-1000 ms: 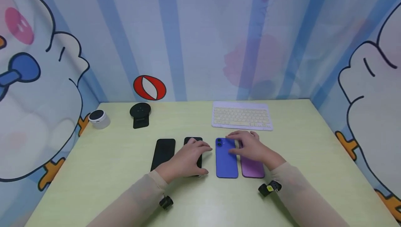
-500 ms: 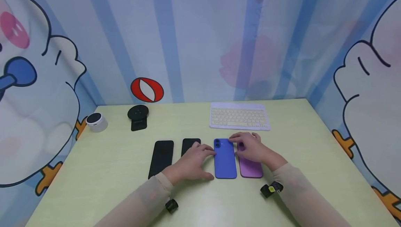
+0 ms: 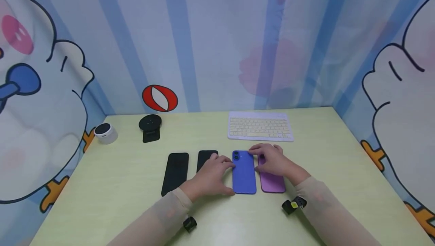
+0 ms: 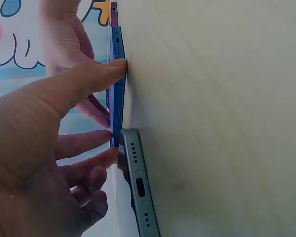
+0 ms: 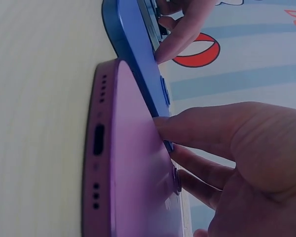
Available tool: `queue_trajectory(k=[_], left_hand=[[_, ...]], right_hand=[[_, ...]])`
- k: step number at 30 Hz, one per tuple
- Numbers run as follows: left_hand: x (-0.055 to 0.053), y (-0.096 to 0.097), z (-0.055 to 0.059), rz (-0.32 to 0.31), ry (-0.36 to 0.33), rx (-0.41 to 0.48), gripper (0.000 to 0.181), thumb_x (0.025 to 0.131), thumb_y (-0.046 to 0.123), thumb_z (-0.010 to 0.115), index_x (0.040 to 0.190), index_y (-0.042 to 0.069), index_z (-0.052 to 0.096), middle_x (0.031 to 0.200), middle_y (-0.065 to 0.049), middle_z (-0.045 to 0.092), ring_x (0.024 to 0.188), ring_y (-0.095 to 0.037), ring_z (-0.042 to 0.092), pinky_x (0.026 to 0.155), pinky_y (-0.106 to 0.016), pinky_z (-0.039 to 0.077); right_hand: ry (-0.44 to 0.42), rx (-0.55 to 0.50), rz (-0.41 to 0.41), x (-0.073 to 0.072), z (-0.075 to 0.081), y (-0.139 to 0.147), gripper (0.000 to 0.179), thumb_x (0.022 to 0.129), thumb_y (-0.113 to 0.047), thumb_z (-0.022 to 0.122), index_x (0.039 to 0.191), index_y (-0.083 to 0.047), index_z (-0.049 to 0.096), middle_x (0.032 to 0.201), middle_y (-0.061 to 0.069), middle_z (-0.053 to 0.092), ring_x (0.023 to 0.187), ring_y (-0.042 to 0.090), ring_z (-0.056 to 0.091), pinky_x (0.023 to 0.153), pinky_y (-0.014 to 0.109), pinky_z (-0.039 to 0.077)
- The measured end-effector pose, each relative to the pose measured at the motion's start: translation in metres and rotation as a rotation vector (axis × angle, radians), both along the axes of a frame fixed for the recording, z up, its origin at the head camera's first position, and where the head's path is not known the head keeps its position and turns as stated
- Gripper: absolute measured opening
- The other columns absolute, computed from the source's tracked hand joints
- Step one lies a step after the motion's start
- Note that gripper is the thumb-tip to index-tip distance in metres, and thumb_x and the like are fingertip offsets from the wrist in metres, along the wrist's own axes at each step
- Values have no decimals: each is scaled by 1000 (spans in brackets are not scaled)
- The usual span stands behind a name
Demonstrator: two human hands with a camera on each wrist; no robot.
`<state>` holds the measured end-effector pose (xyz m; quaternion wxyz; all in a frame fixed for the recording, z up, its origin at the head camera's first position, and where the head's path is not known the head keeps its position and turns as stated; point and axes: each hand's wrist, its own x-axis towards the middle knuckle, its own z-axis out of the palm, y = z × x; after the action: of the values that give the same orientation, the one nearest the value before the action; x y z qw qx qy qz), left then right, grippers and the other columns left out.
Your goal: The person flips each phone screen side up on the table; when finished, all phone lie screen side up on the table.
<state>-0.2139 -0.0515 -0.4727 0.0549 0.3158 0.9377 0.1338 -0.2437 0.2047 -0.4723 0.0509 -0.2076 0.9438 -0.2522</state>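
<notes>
A blue smartphone (image 3: pixel 244 174) lies back-up on the table between my hands, its camera at the far left corner. My left hand (image 3: pixel 212 178) touches its left side with the fingertips, and the thumb (image 4: pixel 96 76) is at its near left corner. My right hand (image 3: pixel 273 159) touches its far right corner and right edge with fingers and thumb (image 5: pixel 192 123). That hand partly covers a purple smartphone (image 3: pixel 272 182), also back-up. A black-screened smartphone (image 3: pixel 205 159) is largely hidden under my left hand. Left of it lies another dark smartphone (image 3: pixel 175 172).
A lilac keyboard (image 3: pixel 259 126) lies behind the phones. A black round-topped stand (image 3: pixel 150 127) and a white cylinder (image 3: pixel 105 133) with a dark top are at the back left. A patterned curtain (image 3: pixel 217 49) hangs behind the table.
My left hand has moved right from over the black-screened smartphone to the blue smartphone's left side. The right hand stays near the blue phone's far right corner. The view has shifted slightly.
</notes>
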Motion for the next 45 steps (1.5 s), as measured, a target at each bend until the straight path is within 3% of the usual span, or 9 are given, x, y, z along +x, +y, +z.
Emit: queue_trajectory(k=[12, 21, 37, 45], left_hand=[[3, 1, 6, 28, -14, 9, 83, 71, 55, 90, 140, 16, 65, 142, -2, 61, 117, -21, 46, 99, -38, 45], [0, -3, 2, 13, -57, 37, 84, 72, 52, 90, 143, 15, 63, 147, -2, 58, 117, -21, 45, 98, -38, 42], [1, -5, 3, 4, -118, 99, 85, 73, 49, 90, 145, 15, 60, 149, -4, 57, 122, -23, 45, 104, -42, 43], [1, -6, 3, 10, -171, 199, 86, 73, 45, 92, 146, 17, 57, 148, 0, 59, 118, -19, 43, 101, -39, 41]], right_hand=[[6, -25, -24, -1, -1, 1, 60, 79, -13, 87, 136, -6, 68, 141, 13, 64, 134, 41, 54, 110, 68, 29], [-34, -154, -89, 2, 2, 1, 65, 76, -10, 89, 137, -9, 67, 144, 13, 62, 138, 42, 50, 111, 58, 42], [-71, -303, -65, 6, 12, -1, 65, 82, -15, 88, 142, -10, 63, 150, 15, 57, 144, 42, 46, 115, 60, 39], [-54, -361, -48, 9, 15, -5, 66, 82, -18, 88, 143, -12, 62, 152, 14, 55, 145, 43, 44, 116, 60, 37]])
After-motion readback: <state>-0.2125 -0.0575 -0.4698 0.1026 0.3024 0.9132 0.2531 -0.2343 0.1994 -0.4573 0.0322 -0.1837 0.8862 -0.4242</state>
